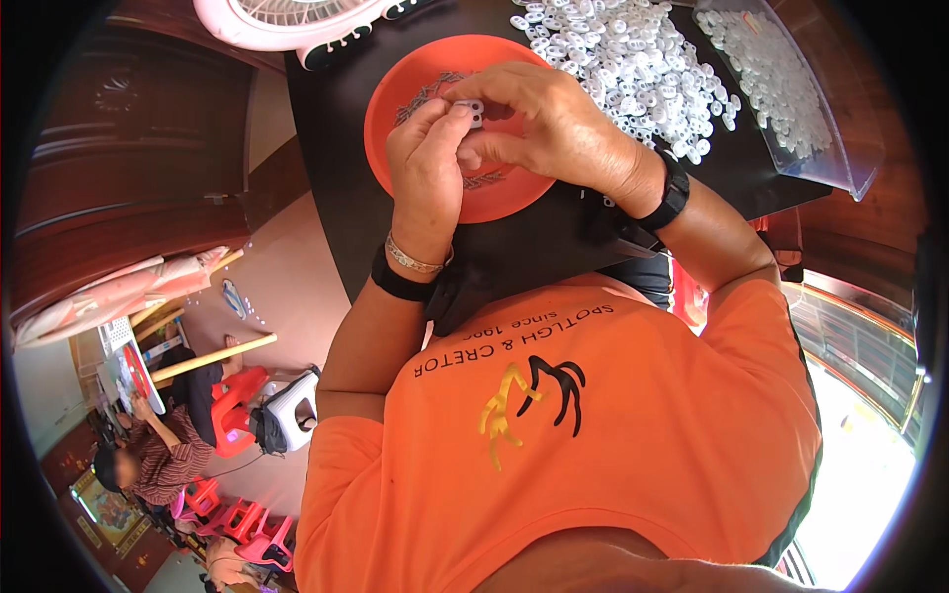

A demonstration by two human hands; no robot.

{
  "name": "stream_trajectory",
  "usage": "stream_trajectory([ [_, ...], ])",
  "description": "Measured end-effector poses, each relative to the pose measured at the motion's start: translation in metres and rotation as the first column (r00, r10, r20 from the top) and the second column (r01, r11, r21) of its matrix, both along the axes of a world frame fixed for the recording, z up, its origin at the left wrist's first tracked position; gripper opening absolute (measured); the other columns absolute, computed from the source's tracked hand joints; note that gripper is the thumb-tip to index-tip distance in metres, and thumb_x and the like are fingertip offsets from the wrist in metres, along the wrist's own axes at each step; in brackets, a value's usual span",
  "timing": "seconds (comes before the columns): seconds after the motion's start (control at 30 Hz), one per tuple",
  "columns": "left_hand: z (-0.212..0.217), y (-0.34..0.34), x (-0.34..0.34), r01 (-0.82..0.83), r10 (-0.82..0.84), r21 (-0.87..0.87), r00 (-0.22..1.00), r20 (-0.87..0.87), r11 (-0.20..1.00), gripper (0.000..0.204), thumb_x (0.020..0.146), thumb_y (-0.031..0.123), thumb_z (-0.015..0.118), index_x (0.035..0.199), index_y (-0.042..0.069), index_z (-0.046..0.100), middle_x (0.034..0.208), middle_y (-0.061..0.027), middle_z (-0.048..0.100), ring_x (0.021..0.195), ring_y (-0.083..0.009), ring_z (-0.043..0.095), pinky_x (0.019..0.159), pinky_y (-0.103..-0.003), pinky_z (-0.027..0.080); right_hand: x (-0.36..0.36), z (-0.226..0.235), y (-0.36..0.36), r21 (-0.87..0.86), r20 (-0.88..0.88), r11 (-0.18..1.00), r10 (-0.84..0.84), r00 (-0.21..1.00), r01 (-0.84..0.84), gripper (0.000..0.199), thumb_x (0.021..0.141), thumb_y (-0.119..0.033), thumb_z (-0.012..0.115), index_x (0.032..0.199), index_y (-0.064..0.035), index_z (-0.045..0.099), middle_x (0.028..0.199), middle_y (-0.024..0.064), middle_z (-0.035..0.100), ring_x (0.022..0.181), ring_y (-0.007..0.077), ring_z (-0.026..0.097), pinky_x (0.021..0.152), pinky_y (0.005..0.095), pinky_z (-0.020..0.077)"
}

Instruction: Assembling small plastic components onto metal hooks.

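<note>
Both my hands are raised over a round orange-red basin (529, 188), which holds many small grey metal pins or nails (420, 99). Between my fingertips is a small white plastic piece (475, 114) with dark round holes. My left hand (423, 163) pinches it from the left, thumb pressed along its edge. From the right, my right hand (563, 124) curls its index finger over the top and brings its thumb in below. Whether a pin is also between the fingers is hidden. Beyond my right hand spreads a loose pile of similar white plastic pieces (628, 74).
A clear plastic bin (840, 163) with more white pieces stands at the right of the black table (331, 148). A pink fan (297, 25) is at the far left edge. Off to the left, another person (173, 450) sits near red stools (237, 519).
</note>
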State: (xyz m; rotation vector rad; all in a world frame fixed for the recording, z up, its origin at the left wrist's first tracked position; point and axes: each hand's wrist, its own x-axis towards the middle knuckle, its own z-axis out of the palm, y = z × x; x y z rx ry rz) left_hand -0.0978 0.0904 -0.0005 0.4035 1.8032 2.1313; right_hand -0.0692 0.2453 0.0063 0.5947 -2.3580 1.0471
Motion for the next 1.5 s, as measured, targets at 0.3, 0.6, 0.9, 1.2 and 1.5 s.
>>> stream_trajectory([
  [0.3, 0.0, 0.0, 0.0, -0.021, 0.019, -0.022, 0.996, -0.085, 1.0, 0.023, 0.091, 0.013, 0.048, 0.085, -0.003, 0.063, 0.072, -0.0039, 0.062, 0.058, -0.0082, 0.053, 0.055, -0.021, 0.042, 0.004, 0.006, 0.0, 0.069, 0.003, 0.998, 0.004, 1.0, -0.005, 0.024, 0.075, -0.011, 0.069, 0.095, -0.0034, 0.062, 0.09, 0.0105, 0.065, 0.082, 0.0304, 0.063, 0.072, 0.0366, 0.0516],
  [0.6, -0.003, -0.002, 0.006, -0.016, 0.029, 0.069, 0.98, -0.197, 0.997, 0.026, 0.094, 0.015, 0.045, 0.086, -0.004, 0.06, 0.071, -0.0064, 0.06, 0.058, -0.0117, 0.053, 0.055, -0.023, 0.044, 0.012, 0.02, -0.005, 0.095, -0.02, 0.995, -0.026, 0.999, 0.028, 0.018, 0.076, -0.008, 0.066, 0.093, -0.0046, 0.062, 0.077, 0.01, 0.064, 0.07, 0.0296, 0.063, 0.062, 0.0357, 0.0509],
  [0.9, 0.01, -0.015, 0.002, -0.066, 0.112, 0.161, 0.949, -0.296, 0.985, 0.025, 0.093, 0.015, 0.046, 0.085, -0.004, 0.061, 0.071, -0.005, 0.056, 0.06, -0.0108, 0.05, 0.058, -0.025, 0.041, 0.027, 0.092, 0.112, 0.335, -0.302, 0.552, -0.704, 0.642, 0.763, 0.016, 0.082, -0.013, 0.069, 0.098, -0.0091, 0.07, 0.083, 0.0049, 0.07, 0.059, 0.0141, 0.062, 0.055, 0.0253, 0.0504],
  [1.2, 0.014, -0.018, -0.012, -0.093, 0.172, 0.327, 0.96, -0.222, 0.941, 0.023, 0.09, 0.015, 0.05, 0.08, -0.002, 0.062, 0.069, -0.0037, 0.056, 0.06, -0.0092, 0.049, 0.057, -0.023, 0.039, 0.06, 0.135, 0.159, 0.176, -0.403, 0.545, -0.72, 0.565, 0.82, 0.021, 0.08, -0.006, 0.064, 0.099, -0.0011, 0.066, 0.098, 0.0125, 0.065, 0.09, 0.0191, 0.063, 0.078, 0.0278, 0.0505],
  [1.5, 0.004, -0.017, -0.017, -0.088, 0.137, 0.224, 0.966, -0.217, 0.971, 0.024, 0.091, 0.014, 0.047, 0.083, -0.003, 0.062, 0.068, -0.0033, 0.054, 0.061, -0.0096, 0.05, 0.059, -0.024, 0.042, 0.011, 0.029, 0.032, 0.582, 0.251, 0.793, 0.034, 0.967, -0.179, 0.014, 0.073, -0.011, 0.064, 0.085, -0.0089, 0.068, 0.087, 0.0051, 0.063, 0.089, 0.0259, 0.06, 0.075, 0.0376, 0.0497],
])
